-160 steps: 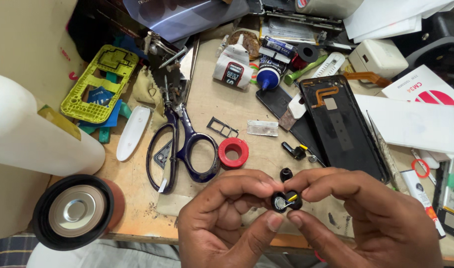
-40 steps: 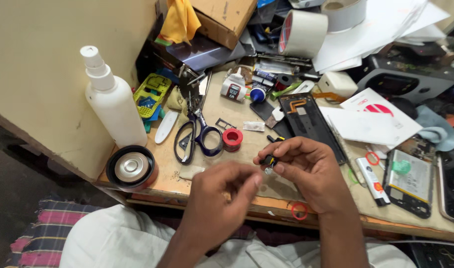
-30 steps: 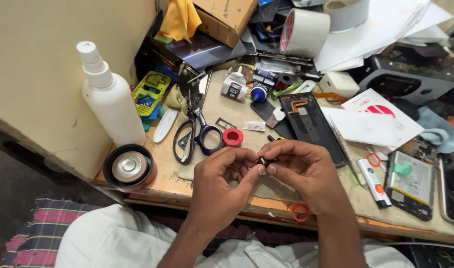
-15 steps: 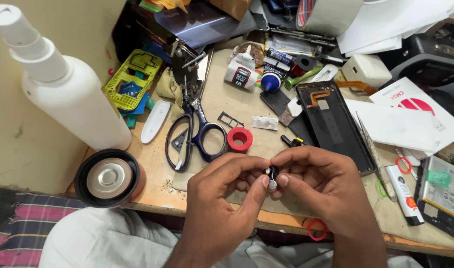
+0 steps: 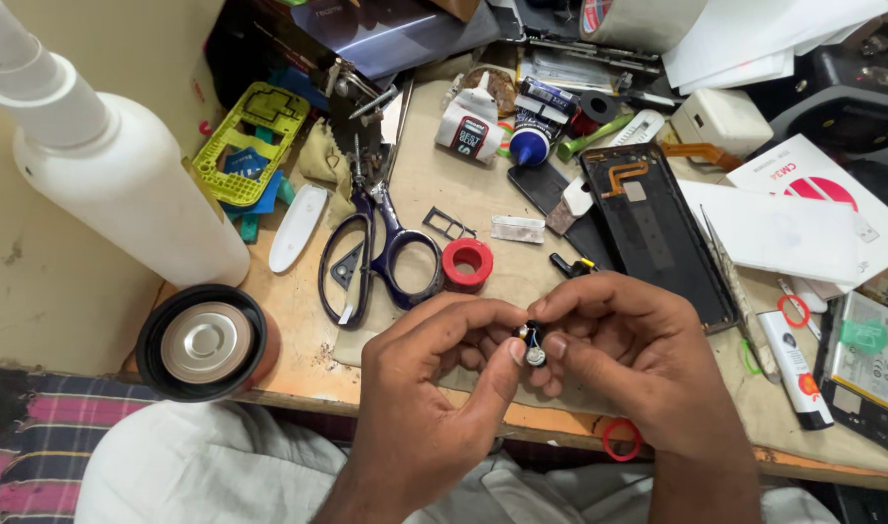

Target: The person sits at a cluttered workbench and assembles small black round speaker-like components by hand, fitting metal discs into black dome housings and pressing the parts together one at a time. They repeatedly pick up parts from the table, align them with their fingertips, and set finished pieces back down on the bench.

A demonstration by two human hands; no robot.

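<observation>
Cluttered surface w/ a big white squeeze bottle far left, opened phone back on the right, blue-handled scissors and a red tape roll mid. Both hands meet just over the front edge: left hand and right hand each pinch the same tiny round part betw fingertips. Looks mid-job imo: part not yet fitted anywhere, phone back lying open.

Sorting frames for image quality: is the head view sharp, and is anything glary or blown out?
Head view: the hands and the small part they pinch are sharp; the white bottle, close at the left edge, looks oversized and slightly soft; white papers near blown out; light even, soft shadows.
</observation>
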